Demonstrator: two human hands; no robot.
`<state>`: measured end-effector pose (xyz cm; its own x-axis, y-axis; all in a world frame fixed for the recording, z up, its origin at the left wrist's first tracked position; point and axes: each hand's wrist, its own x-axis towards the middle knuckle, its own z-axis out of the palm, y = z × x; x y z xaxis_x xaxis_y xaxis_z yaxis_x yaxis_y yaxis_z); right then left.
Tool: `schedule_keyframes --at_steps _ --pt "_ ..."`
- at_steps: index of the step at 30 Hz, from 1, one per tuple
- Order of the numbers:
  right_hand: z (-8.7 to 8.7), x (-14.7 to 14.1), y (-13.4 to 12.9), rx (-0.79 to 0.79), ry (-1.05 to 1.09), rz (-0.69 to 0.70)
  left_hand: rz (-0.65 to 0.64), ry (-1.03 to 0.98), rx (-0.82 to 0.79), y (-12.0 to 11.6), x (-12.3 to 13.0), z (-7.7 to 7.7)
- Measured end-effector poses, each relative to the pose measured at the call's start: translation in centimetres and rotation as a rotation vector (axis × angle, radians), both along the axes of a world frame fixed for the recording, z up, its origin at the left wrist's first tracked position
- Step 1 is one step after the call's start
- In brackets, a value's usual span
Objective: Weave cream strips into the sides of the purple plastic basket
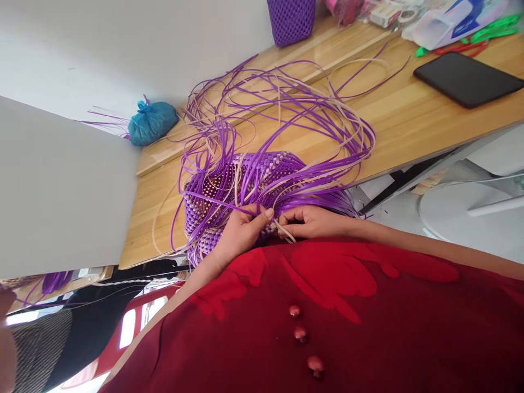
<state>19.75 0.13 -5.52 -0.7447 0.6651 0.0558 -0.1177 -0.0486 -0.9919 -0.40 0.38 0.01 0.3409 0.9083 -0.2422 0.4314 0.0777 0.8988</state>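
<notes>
A half-woven basket point(204, 196) of purple and beige plastic strips lies at the table's near edge, close against my body. Long loose purple strips point(339, 161) fan out from its rim. My left hand point(246, 229) is closed, thumb pressed down on strips at the near rim. Beside it my right hand point(305, 221) is closed in a pinch on a beige plastic strip point(286, 232), whose short end sticks out below the fingers. The two hands almost touch. Their fingertips partly hide the weave between them.
On the wooden table point(393, 120) lie a black tablet-like slab point(469, 79) and a tied blue plastic bag point(151, 123). A finished-looking purple woven basket point(291, 22) stands at the back, near assorted packets. A white stool point(470, 202) is at the right; another person's sleeve point(39, 344) shows lower left.
</notes>
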Motion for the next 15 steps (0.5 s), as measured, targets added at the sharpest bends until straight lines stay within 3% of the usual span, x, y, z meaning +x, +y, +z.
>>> schedule_keyframes --at_steps 5,10,15 --pt "0.1 -0.1 0.3 0.000 -0.014 0.004 0.005 0.010 -0.021 0.1 0.2 0.9" --pt "1.0 0.0 0.2 -0.126 -0.017 -0.027 -0.043 0.023 -0.025 0.2 0.8 2.4" --pt "1.2 0.1 -0.1 -0.171 0.074 -0.013 0.059 0.010 0.016 0.0 1.2 2.6"
